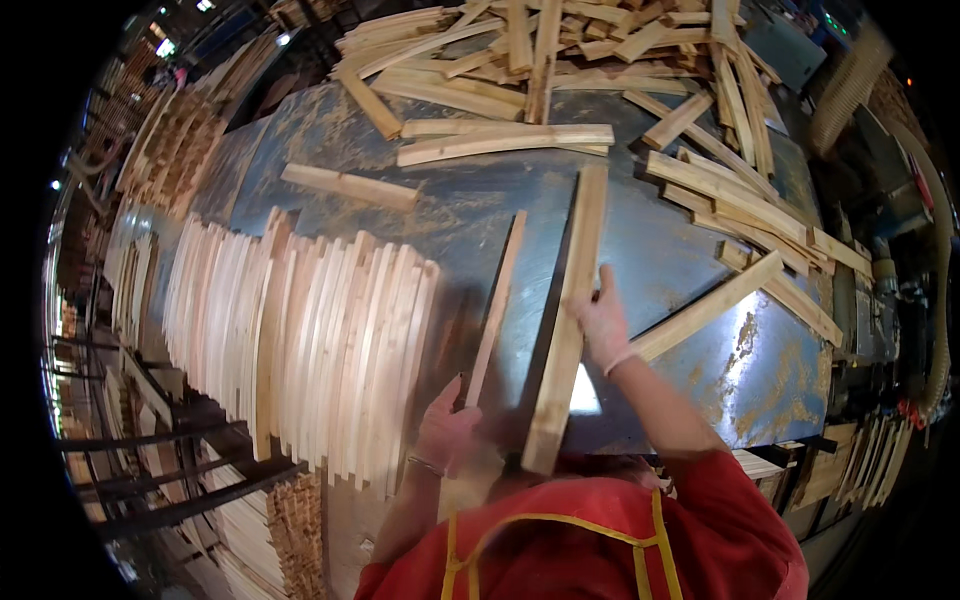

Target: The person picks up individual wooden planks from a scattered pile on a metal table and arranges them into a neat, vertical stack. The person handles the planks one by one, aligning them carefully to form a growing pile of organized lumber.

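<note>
A long wooden plank stretches away from my body, lifted at a slant over the metal table. My right hand is closed on its right edge, one finger pointing up. To its left, my left hand grips the near end of a thin wooden strip, which lies roughly parallel to the plank. Left of that hand, many pale strips stand side by side in a long stack. My left fingers are slightly blurred and partly hidden.
The metal tabletop carries patches of sawdust. A single board rests beyond the stack. Loose boards pile up at the far side, and more planks lie crosswise at right. A ridged hose hangs at the far right.
</note>
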`<state>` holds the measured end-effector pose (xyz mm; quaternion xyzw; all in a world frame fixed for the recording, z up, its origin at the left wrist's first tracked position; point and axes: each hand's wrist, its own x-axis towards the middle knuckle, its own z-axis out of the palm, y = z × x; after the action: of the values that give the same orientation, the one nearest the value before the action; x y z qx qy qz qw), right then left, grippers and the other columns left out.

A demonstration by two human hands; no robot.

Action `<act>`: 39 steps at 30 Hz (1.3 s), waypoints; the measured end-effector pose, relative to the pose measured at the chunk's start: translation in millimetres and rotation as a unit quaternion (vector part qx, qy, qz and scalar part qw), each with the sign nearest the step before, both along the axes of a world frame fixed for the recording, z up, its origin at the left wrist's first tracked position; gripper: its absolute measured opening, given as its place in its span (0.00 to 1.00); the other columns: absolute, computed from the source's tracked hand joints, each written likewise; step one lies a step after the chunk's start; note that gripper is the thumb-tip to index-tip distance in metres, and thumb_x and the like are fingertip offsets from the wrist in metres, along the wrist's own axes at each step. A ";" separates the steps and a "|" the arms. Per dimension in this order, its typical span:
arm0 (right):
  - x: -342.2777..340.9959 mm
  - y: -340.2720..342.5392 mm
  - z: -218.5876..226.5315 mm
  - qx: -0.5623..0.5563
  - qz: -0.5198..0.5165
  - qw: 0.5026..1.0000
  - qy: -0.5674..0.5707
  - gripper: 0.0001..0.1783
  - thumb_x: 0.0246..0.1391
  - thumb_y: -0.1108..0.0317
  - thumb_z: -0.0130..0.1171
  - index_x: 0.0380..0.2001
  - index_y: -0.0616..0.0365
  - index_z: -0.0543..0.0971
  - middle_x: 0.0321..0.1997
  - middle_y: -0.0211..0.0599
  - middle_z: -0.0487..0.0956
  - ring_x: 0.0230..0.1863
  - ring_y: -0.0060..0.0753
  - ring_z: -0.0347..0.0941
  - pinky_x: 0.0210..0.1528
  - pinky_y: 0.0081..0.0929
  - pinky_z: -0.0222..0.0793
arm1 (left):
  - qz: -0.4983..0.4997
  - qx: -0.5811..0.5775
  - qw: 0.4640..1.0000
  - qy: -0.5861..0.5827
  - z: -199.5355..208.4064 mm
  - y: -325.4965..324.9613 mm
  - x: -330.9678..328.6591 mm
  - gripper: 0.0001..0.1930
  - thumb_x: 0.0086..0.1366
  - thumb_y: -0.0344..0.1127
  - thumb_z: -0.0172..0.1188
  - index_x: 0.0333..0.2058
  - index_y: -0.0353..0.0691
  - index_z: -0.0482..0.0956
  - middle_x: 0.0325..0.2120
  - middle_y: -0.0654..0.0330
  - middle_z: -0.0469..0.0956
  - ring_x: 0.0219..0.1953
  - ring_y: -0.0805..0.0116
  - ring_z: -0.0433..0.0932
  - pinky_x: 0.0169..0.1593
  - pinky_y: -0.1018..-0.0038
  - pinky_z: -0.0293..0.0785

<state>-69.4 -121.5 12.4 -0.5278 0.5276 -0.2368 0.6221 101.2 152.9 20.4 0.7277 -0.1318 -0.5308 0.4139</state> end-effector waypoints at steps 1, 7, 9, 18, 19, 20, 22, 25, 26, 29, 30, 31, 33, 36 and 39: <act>2.2 22.6 -22.9 -0.020 0.020 1.000 0.000 0.55 0.53 0.64 0.71 0.79 0.60 0.54 0.56 0.55 0.83 0.57 0.47 0.82 0.61 0.36 0.76 | 0.012 -0.039 0.998 0.047 4.2 1.9 1.4 0.32 0.66 0.32 0.64 0.70 0.40 0.74 0.48 0.57 0.83 0.48 0.72 0.82 0.52 0.71 0.79; 79.2 112.7 -21.6 -0.036 0.236 0.961 0.140 0.54 0.59 0.59 0.66 0.81 0.64 0.50 0.65 0.65 0.78 0.64 0.59 0.78 0.67 0.41 0.72 | -0.125 -0.007 0.969 -0.212 7.2 38.9 15.1 0.27 0.69 0.37 0.62 0.66 0.40 0.78 0.55 0.58 0.82 0.55 0.65 0.80 0.58 0.65 0.77; 104.2 147.8 -36.7 -0.071 0.276 0.942 0.175 0.53 0.61 0.58 0.66 0.80 0.65 0.50 0.62 0.67 0.79 0.61 0.59 0.80 0.65 0.44 0.74 | -0.204 0.010 0.831 -0.517 -14.3 56.7 22.1 0.27 0.67 0.41 0.66 0.63 0.38 0.78 0.57 0.56 0.81 0.59 0.56 0.80 0.63 0.58 0.75; 62.1 121.9 1.3 -0.133 0.460 0.867 0.139 0.40 0.64 0.55 0.62 0.74 0.61 0.65 0.66 0.63 0.78 0.66 0.63 0.76 0.68 0.48 0.71 | -0.290 0.083 0.715 -0.630 -23.2 84.2 40.7 0.39 0.63 0.44 0.62 0.72 0.40 0.66 0.72 0.47 0.65 0.74 0.41 0.61 0.75 0.44 0.54; 32.4 101.2 19.6 -0.174 0.407 0.883 0.154 0.32 0.63 0.58 0.61 0.67 0.56 0.72 0.60 0.57 0.82 0.62 0.63 0.78 0.65 0.48 0.72 | -0.290 0.090 0.713 -0.632 -32.7 81.6 39.8 0.39 0.62 0.44 0.62 0.72 0.40 0.66 0.72 0.47 0.64 0.74 0.40 0.61 0.76 0.45 0.54; 7.2 74.7 49.2 -0.223 0.418 0.844 0.251 0.29 0.63 0.60 0.59 0.67 0.52 0.73 0.60 0.52 0.82 0.61 0.60 0.78 0.65 0.46 0.73 | -0.286 0.115 0.724 -0.617 -28.8 78.7 35.6 0.39 0.63 0.45 0.62 0.72 0.40 0.66 0.72 0.46 0.65 0.74 0.40 0.61 0.76 0.44 0.53; -70.3 19.1 40.4 -0.383 0.393 0.720 0.424 0.30 0.62 0.59 0.60 0.68 0.46 0.74 0.66 0.45 0.79 0.67 0.55 0.74 0.69 0.49 0.69 | -0.275 0.162 0.741 -0.591 -9.4 61.2 28.8 0.39 0.63 0.48 0.63 0.71 0.40 0.68 0.72 0.46 0.65 0.74 0.41 0.61 0.77 0.44 0.52; -162.9 -37.3 9.1 -0.459 0.343 0.642 0.510 0.30 0.55 0.58 0.67 0.63 0.44 0.78 0.67 0.36 0.75 0.71 0.54 0.65 0.73 0.52 0.60 | -0.270 0.114 0.687 -0.665 -19.2 56.0 28.7 0.38 0.65 0.52 0.62 0.70 0.39 0.70 0.71 0.47 0.67 0.74 0.43 0.61 0.77 0.44 0.52; -181.6 -46.1 1.1 -0.465 0.358 0.622 0.518 0.27 0.53 0.55 0.70 0.57 0.44 0.82 0.65 0.34 0.76 0.69 0.50 0.65 0.71 0.52 0.61 | -0.298 0.092 0.687 -0.656 -11.7 56.4 28.3 0.39 0.66 0.53 0.62 0.70 0.38 0.70 0.71 0.47 0.67 0.74 0.43 0.61 0.77 0.44 0.53; -146.2 -20.6 -10.6 -0.509 0.411 0.589 0.474 0.27 0.49 0.56 0.72 0.54 0.45 0.83 0.62 0.35 0.78 0.69 0.49 0.67 0.69 0.56 0.62 | -0.352 0.042 0.706 -0.613 5.6 6.9 -9.1 0.40 0.68 0.59 0.62 0.71 0.38 0.70 0.70 0.47 0.68 0.74 0.45 0.62 0.76 0.45 0.55; -126.6 10.3 -6.9 -0.530 0.413 0.625 0.398 0.28 0.48 0.57 0.72 0.55 0.46 0.83 0.62 0.36 0.78 0.69 0.49 0.67 0.69 0.57 0.62 | -0.347 0.001 0.717 -0.605 1.5 -2.1 -29.0 0.41 0.66 0.58 0.64 0.70 0.38 0.71 0.68 0.48 0.69 0.73 0.45 0.63 0.75 0.45 0.57; -114.9 22.7 0.6 -0.547 0.413 0.656 0.316 0.30 0.48 0.57 0.71 0.57 0.47 0.82 0.62 0.37 0.78 0.69 0.50 0.68 0.69 0.57 0.62 | -0.335 -0.037 0.727 -0.598 -1.7 -10.2 -49.8 0.41 0.64 0.57 0.67 0.69 0.37 0.71 0.67 0.48 0.70 0.72 0.45 0.64 0.74 0.46 0.59; -107.5 -1.3 32.4 -0.464 0.428 0.720 0.287 0.34 0.47 0.59 0.71 0.61 0.49 0.80 0.62 0.40 0.79 0.67 0.52 0.70 0.70 0.57 0.63 | -0.364 -0.085 0.780 -0.502 -8.2 -32.0 -83.6 0.41 0.61 0.52 0.71 0.68 0.37 0.71 0.63 0.49 0.71 0.69 0.47 0.67 0.71 0.48 0.63; -186.6 -99.3 -28.8 -0.591 0.330 0.683 0.275 0.41 0.47 0.65 0.69 0.68 0.52 0.75 0.64 0.47 0.79 0.65 0.58 0.74 0.69 0.53 0.66 | -0.388 -0.079 0.767 -0.505 -18.0 -47.3 -104.9 0.43 0.58 0.49 0.74 0.69 0.39 0.70 0.59 0.54 0.74 0.64 0.53 0.72 0.67 0.52 0.67; -221.4 -166.4 -8.5 -0.410 0.337 0.576 0.622 0.49 0.57 0.66 0.65 0.81 0.33 0.60 0.83 0.34 0.64 0.83 0.52 0.56 0.83 0.52 0.49 | -0.399 -0.001 0.728 -0.557 -46.0 -45.3 -112.1 0.41 0.61 0.50 0.72 0.69 0.40 0.70 0.50 0.60 0.78 0.56 0.56 0.77 0.57 0.56 0.73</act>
<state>-290.8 -288.0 3.8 -0.8840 0.4160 0.1848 -0.1065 -10.9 107.6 -25.6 0.7730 -0.6171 -0.1459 0.0166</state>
